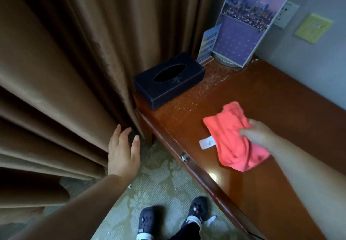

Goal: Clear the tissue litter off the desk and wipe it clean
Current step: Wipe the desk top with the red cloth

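Where the coral cloth lies bunched on the glossy brown table, near its front edge, it is gripped at its right side by the right hand. That hand's fingers are curled into the fabric. A white label is seen sticking out from the cloth's left edge, flat on the wood.

Beyond the cloth, fine white tissue specks are scattered across the table. They reach as far as the black tissue box, which is set at the far left corner just beside the brown curtain. The box's oval opening is dark.

Behind the box, a purple standing card with a city picture and a smaller blue leaflet are propped by the wall. A socket and a yellow note are fixed to that wall.

The left hand is held off the table, past its left end and above the carpet. Its fingers are straight and spread, and nothing is held. The fingertips are at a curtain fold, but whether it is touched cannot be told.

On the carpet, two dark shoes are seen, with a white scrap just beside the right one.
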`<state>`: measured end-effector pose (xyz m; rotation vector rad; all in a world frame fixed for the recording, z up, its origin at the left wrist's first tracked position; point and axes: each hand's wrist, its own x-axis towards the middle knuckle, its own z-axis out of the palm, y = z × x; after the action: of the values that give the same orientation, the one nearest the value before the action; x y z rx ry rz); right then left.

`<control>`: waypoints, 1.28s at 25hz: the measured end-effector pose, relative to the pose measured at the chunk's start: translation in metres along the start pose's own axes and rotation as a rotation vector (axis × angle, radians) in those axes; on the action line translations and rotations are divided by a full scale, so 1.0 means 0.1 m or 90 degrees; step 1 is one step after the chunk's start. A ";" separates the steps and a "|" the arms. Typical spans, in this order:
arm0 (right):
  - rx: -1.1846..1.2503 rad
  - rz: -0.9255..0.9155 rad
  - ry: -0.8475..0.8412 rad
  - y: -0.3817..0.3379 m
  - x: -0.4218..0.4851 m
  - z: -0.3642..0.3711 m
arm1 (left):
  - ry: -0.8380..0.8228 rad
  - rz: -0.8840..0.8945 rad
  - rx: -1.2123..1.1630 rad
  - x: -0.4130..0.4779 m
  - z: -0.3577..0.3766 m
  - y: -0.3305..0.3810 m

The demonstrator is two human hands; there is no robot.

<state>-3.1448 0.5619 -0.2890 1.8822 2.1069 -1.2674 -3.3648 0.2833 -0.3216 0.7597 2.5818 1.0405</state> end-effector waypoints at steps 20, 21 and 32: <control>-0.095 -0.278 -0.145 -0.15 -1.14 1.62 | -0.093 0.043 0.015 0.24 0.19 0.09; -0.040 -0.287 -0.144 -0.14 -1.22 1.66 | -0.090 0.068 -0.006 0.28 0.23 0.19; -0.393 -0.358 0.014 0.27 -0.66 0.80 | -0.154 0.127 -0.098 0.13 1.20 1.37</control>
<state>-3.1420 0.4601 -0.3213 1.0961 2.7171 -0.5069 -3.2748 0.4419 -0.3112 1.0494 2.2295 1.1120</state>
